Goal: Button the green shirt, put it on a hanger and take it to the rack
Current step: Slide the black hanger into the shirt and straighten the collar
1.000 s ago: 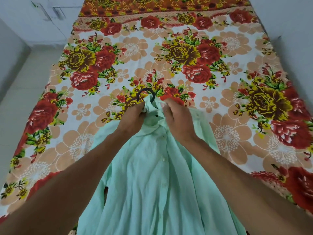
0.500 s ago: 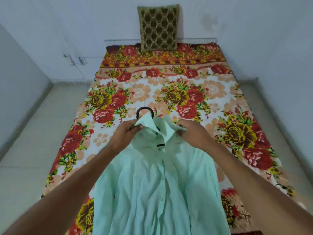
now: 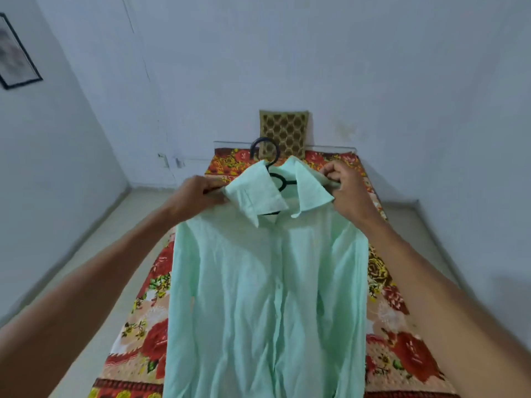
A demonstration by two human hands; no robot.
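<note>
The pale green shirt [image 3: 267, 297] hangs in the air in front of me on a black hanger [image 3: 265, 152], whose hook sticks up above the collar. Its front is closed down the button line and the collar flaps stand open. My left hand [image 3: 195, 196] pinches the shirt's left shoulder beside the collar. My right hand [image 3: 347, 188] grips the right shoulder by the other collar flap. Most of the hanger is hidden inside the shirt.
Below the shirt lies a bed with a red and orange floral sheet [image 3: 402, 349]. A brown patterned pillow [image 3: 284, 133] leans on the white back wall. A framed picture [image 3: 14, 53] hangs on the left wall. Pale floor [image 3: 94, 271] runs along the bed's left side.
Both hands have lifted the shirt on its hanger off the bed to chest height. The view has tilted up, showing the walls and pillow.
</note>
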